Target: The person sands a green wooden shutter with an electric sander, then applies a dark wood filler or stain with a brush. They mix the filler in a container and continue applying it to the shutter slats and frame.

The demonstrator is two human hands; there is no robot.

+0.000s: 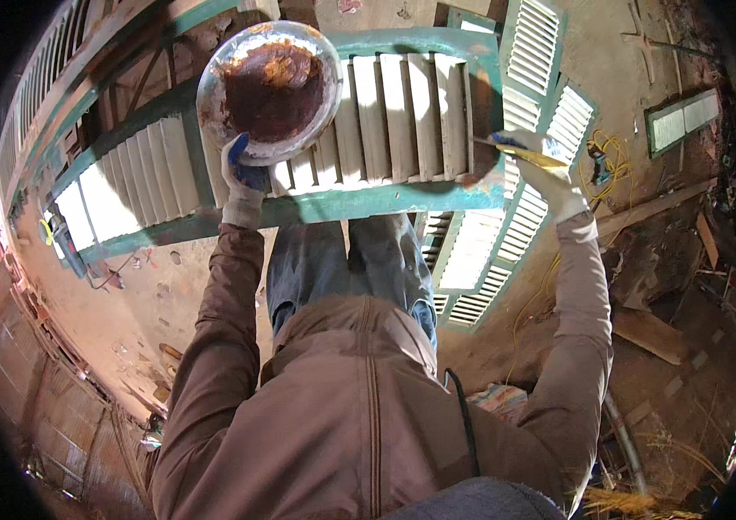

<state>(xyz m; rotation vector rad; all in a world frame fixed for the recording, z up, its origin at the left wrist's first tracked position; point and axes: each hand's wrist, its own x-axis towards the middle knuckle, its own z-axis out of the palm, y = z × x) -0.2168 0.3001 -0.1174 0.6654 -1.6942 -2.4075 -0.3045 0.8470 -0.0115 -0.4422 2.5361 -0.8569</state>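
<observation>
A louvred shutter [407, 198] with a green frame and pale slats lies across the view in front of my legs. My left hand [245, 186], in a white and blue glove, is closed on the near rim of a round metal bowl [210, 108]. Dark reddish-brown paste [268, 95] coats the inside of the bowl, which covers part of the slats. At the shutter's right end, my gloved right hand [548, 173] grips a slim yellow-handled tool [537, 158]. Its thin tip points left toward the frame's end; its exact kind is unclear.
More green and white shutters [478, 247] lie at the right, with another leaning stack [34, 95] at far left. A power tool [597, 165] and yellow cord [617, 156] rest on the ground at right. Another power tool [64, 243] sits by the shutter's left end. Boards [649, 336] lie lower right.
</observation>
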